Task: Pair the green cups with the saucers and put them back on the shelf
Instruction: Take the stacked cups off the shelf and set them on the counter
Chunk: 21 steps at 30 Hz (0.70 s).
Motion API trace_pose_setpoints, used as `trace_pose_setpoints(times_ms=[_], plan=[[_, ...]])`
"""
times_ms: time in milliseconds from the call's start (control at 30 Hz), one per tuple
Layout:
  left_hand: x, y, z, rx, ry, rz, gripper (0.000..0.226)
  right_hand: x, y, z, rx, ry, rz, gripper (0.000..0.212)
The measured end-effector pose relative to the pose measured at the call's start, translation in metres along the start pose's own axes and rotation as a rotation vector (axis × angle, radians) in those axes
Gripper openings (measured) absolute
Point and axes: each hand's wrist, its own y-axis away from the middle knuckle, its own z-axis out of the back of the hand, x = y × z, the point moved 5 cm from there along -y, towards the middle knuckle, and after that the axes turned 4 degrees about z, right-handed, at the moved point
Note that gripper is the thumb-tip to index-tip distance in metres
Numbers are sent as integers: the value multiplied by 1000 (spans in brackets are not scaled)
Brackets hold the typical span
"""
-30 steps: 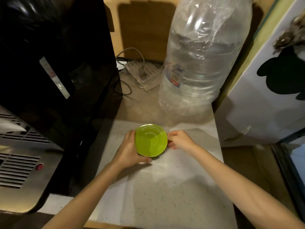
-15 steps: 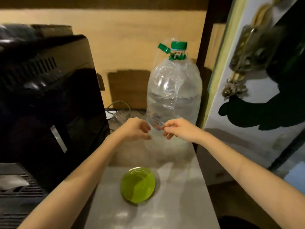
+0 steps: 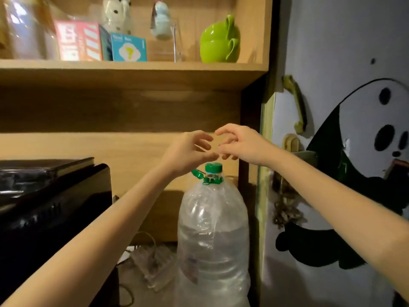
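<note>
At the far left, up on the wooden shelf, stands a clear jar, blurred, with an orange-red box and a small blue box printed with a yellow question mark beside it. Behind them are a pale spotted figurine and a light blue one. Lower down on the left sits a glossy black appliance, its top edge catching the light.

My left hand is raised in the middle of the scene, below the shelf, empty, its fingers loosely spread and curled. My right hand is just beside it, also empty, fingers bent and a little apart; the fingertips of both hands nearly meet, and I cannot tell whether they touch.

Right below my hands stands a large clear water bottle with a green cap and a thin plastic film over its shoulders. A tangle of pale cable lies near its base on the left.

The green cups are on the shelf's right end, well above my hands: two stacked, the upper one upside down on the lower, handles to the right. A clear stand is just left of them.

At the far right is a pale door with a black-and-white cartoon painted on it and a greenish handle.
</note>
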Motion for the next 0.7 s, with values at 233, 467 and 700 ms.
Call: trace_pose_setpoints(times_ms=[233, 467, 700], plan=[[-42, -47, 41, -140, -49, -123, 62, 28, -39, 66, -163, 74, 128, 45], [-60, -94, 80, -289, 16, -199, 72, 40, -82, 118, -353, 156, 233, 40], [-74, -155, 94, -352, -149, -254, 93, 27, -130, 153, -586, 125, 224, 34]])
